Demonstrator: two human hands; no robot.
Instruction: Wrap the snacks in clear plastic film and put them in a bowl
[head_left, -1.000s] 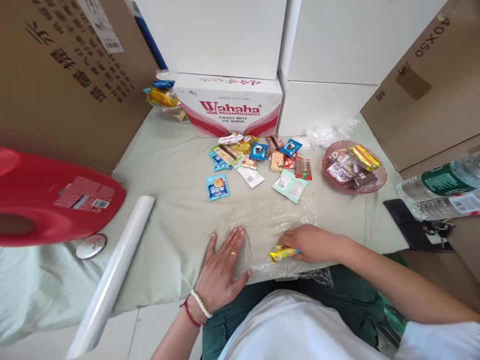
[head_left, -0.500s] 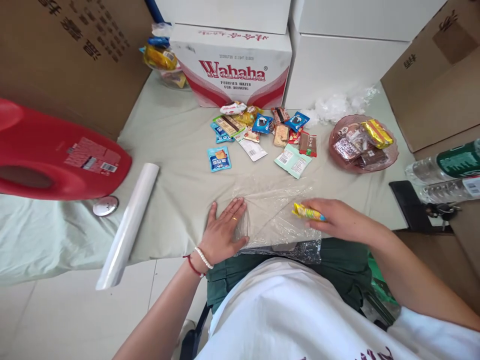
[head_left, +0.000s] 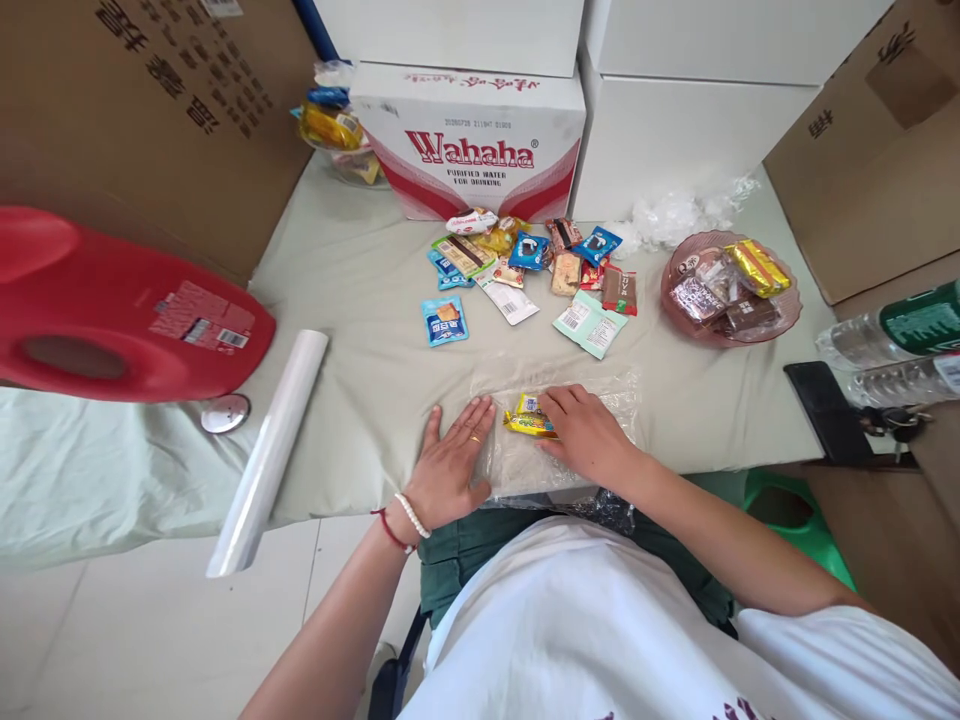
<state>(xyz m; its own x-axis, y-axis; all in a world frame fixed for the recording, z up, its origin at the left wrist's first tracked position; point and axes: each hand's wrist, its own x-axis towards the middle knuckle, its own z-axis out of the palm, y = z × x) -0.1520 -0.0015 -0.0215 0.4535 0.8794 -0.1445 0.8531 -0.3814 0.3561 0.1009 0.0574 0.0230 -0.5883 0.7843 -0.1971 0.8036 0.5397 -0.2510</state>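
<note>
Bringing yellow packet (head_left: 525,424) leftward over plastic film (head_left: 517,468) since the earlier frame, near front edge of bench (head_left: 375,400). Closing fingers of right hand (head_left: 586,430) around its right end. Resting left hand (head_left: 452,472) along film's left edge, fingers extending flat, gripping nothing. Leaving bare bench before snack pile (head_left: 529,250). Displaying "Wahaha PURIFIED WATER FOR DRINKING" on carton (head_left: 480,185). Bounding room with pink bowl (head_left: 679,318) rightward, white roll (head_left: 270,450) leftward.
</note>
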